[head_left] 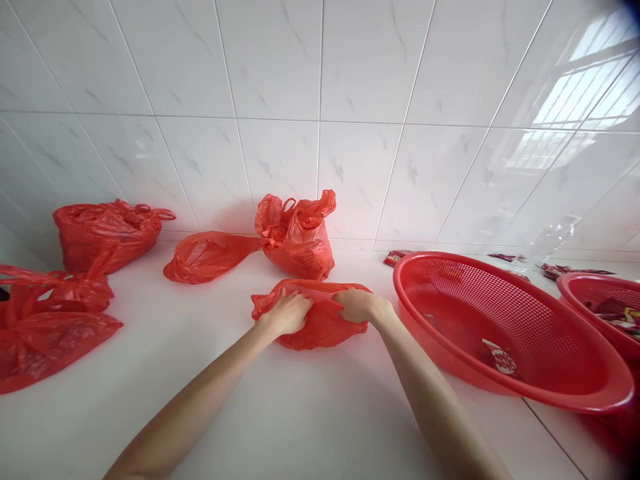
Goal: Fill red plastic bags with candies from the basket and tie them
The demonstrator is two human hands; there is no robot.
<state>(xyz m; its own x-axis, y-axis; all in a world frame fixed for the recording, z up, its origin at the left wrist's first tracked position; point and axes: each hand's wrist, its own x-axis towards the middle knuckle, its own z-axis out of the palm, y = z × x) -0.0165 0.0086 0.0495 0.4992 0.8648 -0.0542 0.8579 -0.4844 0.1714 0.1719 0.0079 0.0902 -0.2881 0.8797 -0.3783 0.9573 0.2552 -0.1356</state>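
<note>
A thin red plastic bag (323, 330) lies on the white counter in front of me, its mouth spread between my hands. My left hand (291, 312) grips the bag's left side with curled fingers, some of them hidden in the folds. On the right side, my right hand (356, 305) pinches the rim near the mouth. Just behind stands a filled red bag (299, 243) with its top bunched up. What lies inside the bag I hold cannot be seen.
At right stands a large red perforated basket (480, 327) with a red-and-white packet (501, 360) inside. Another red basket (607, 300) holds packets. A clear bottle (555, 240) is by the tiled wall. More red bags (107, 233) sit at left, and a flat one (207, 257) lies nearer.
</note>
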